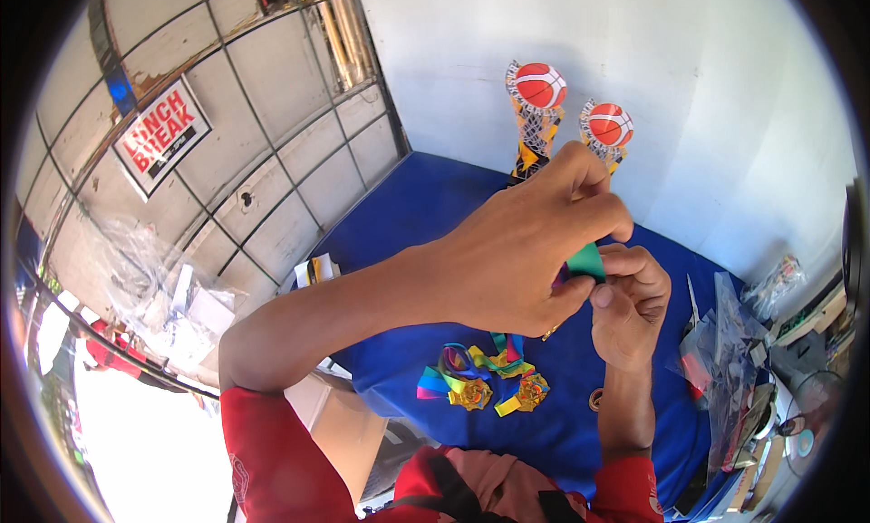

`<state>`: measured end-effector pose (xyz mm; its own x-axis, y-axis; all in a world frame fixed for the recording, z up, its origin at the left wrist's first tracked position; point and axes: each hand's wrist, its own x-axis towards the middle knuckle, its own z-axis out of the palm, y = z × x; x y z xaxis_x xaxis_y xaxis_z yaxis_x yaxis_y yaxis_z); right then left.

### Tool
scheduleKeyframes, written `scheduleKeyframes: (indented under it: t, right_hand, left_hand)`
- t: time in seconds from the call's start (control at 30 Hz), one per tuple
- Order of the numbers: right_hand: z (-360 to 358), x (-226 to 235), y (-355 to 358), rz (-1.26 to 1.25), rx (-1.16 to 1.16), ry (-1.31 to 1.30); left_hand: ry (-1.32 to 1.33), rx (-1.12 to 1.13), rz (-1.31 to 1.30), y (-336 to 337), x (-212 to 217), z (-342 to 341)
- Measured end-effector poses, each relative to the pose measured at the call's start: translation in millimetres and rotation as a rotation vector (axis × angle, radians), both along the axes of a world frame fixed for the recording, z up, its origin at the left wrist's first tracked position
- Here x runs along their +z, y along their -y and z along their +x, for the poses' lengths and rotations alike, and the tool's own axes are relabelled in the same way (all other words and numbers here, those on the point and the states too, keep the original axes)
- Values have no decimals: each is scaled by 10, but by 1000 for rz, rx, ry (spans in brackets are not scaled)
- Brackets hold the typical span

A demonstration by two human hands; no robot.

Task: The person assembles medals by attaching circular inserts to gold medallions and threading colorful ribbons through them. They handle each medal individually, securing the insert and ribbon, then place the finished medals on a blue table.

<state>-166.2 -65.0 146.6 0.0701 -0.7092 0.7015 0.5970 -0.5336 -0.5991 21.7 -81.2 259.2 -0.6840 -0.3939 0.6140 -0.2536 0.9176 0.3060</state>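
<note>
Both of my hands are raised close together above the blue-covered table. My left hand reaches in from the left with its fingers bent round a multicoloured ribbon, which shows green and a little purple. My right hand pinches the ribbon's other side between thumb and fingers. Just below the left hand a small gold bit shows; the hand hides most of it. On the cloth beneath lie a gold medal and another gold medal, with rainbow ribbons bunched around them.
Behind the hands stand two trophies with basketball tops, near the white wall. A small ring lies by my right forearm. Clear plastic bags and scissors are at the right edge. A wire grid rises on the left.
</note>
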Motion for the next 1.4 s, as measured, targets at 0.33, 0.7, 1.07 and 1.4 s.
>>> scheduleKeyframes:
  t: [0.33, 0.7, 1.07, 1.4]
  right_hand:
    - [44, 148, -82, -15, -119, -153]
    - [-39, 206, 161, 37, -59, -493]
    - [-189, 154, 273, 235, 150, -145]
    - [-80, 68, 261, 260, -113, -21]
  left_hand:
    - [-58, 66, 567, -75, 121, 136]
    - [48, 73, 26, -119, -113, 184]
    - [70, 139, -748, -116, -692, 48]
    - [-567, 280, 130, -141, -909, -44]
